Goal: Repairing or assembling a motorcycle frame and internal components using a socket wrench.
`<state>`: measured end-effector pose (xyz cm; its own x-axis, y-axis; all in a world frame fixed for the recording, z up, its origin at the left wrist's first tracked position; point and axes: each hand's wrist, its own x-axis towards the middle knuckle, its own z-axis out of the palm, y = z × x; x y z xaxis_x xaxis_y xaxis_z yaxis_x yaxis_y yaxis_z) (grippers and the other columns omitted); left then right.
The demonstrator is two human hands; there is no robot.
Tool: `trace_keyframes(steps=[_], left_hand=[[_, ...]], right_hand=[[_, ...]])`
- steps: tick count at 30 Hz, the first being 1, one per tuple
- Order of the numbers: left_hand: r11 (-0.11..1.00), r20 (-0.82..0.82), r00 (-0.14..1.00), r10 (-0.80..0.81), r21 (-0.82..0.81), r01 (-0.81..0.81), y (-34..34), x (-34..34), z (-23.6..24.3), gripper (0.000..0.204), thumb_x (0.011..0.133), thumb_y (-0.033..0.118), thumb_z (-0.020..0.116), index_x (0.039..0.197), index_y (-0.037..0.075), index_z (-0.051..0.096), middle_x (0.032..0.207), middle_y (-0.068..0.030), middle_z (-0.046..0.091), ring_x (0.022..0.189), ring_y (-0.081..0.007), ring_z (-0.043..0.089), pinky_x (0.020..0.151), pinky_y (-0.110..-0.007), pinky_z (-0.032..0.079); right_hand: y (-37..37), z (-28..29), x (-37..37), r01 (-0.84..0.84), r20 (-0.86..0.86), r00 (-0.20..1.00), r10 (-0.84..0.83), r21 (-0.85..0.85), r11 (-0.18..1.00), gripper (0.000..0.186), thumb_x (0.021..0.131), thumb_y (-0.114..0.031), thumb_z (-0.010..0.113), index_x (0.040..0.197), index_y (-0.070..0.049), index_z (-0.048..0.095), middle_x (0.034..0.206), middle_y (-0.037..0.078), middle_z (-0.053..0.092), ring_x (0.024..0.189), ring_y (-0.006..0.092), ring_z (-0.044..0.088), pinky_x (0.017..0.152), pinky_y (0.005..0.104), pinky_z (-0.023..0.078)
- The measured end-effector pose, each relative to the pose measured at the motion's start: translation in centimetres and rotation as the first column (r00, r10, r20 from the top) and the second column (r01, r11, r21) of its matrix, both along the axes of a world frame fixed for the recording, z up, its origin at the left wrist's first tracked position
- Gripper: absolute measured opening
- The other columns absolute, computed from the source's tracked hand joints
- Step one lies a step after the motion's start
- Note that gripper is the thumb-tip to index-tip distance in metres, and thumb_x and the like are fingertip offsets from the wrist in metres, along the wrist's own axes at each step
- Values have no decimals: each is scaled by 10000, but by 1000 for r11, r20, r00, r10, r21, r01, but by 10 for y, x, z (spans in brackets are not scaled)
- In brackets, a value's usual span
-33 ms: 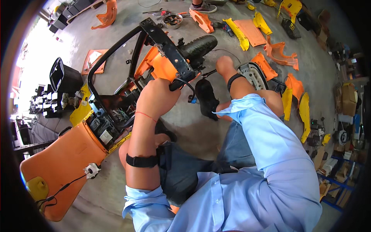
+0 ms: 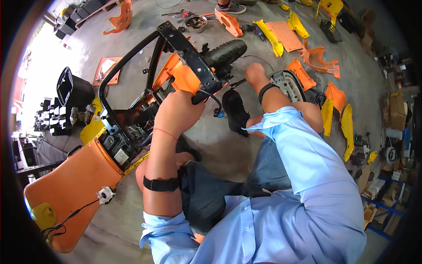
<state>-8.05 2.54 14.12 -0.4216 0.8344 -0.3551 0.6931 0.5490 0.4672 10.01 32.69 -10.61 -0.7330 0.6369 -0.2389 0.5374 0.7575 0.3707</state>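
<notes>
In front of me lies a vehicle's black tubular frame [image 2: 127,57] with a thick flat black bar [image 2: 187,53] across its end. My left hand [image 2: 180,112] is closed round a black part of the frame near the bar's lower end. A black hose [image 2: 216,97] curves out beside it. My right hand [image 2: 256,74] is closed in a fist at the end of a slim dark tool [image 2: 238,82], whose far end points at the frame's lower corner; its kind cannot be made out. Orange bodywork [image 2: 185,77] and a knobbly black tyre [image 2: 226,53] sit behind the bar.
A large orange panel [image 2: 70,193] with a cable stands at the left. Orange and yellow body panels [image 2: 283,37] lie on the floor at the right and far side. A metal bowl of small parts [image 2: 196,23], a black bin [image 2: 74,86] and another person's shoe [image 2: 233,9] are around.
</notes>
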Motion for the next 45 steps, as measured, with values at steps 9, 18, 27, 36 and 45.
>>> trace_keyframes(steps=[9, 18, 27, 36, 45], left_hand=[[1000, 29, 1000, -6, -14, 7, 2, -3, -5, 350, 806, 281, 656, 841, -59, 729, 844, -298, 682, 861, -445, 690, 819, -484, 553], [1000, -63, 998, 6, 18, -5, 0, 1, -2, 308, 799, 283, 656, 826, -13, 737, 821, -267, 690, 832, -443, 688, 786, -489, 558], [995, -195, 978, -72, 59, 85, -5, 6, -11, 308, 847, 335, 670, 854, 36, 743, 812, -215, 723, 792, -398, 723, 735, -491, 581], [998, -50, 998, -28, 48, 31, -11, 12, 13, 289, 849, 316, 673, 871, 48, 779, 855, -184, 752, 823, -355, 749, 757, -447, 605], [993, -31, 1000, 4, 117, 0, -16, 11, 5, 297, 845, 347, 710, 859, 56, 766, 826, -172, 746, 802, -352, 743, 747, -448, 600]], right_hand=[[4, 2, -9, 41, 154, 988, -28, -82, 996, 267, 927, -202, 562, 992, -149, 816, 1025, 72, 784, 986, 266, 748, 822, 417, 581], [-7, 22, -14, 49, 216, 976, -27, -95, 994, 276, 947, -202, 558, 1051, -159, 810, 1088, 54, 779, 1015, 248, 748, 815, 418, 583], [8, -25, 5, 14, 16, 1000, -15, 65, 998, 184, 869, -236, 625, 808, -204, 795, 876, 64, 778, 808, 232, 753, 675, 393, 568], [16, -12, 10, -12, 196, 981, 15, -14, 1000, 295, 934, -222, 543, 964, -135, 823, 1009, 102, 780, 978, 258, 749, 850, 389, 572], [19, -15, 17, -98, 156, 983, 94, 14, 995, 250, 884, -220, 593, 910, -121, 822, 945, 110, 777, 924, 272, 754, 799, 387, 579]])
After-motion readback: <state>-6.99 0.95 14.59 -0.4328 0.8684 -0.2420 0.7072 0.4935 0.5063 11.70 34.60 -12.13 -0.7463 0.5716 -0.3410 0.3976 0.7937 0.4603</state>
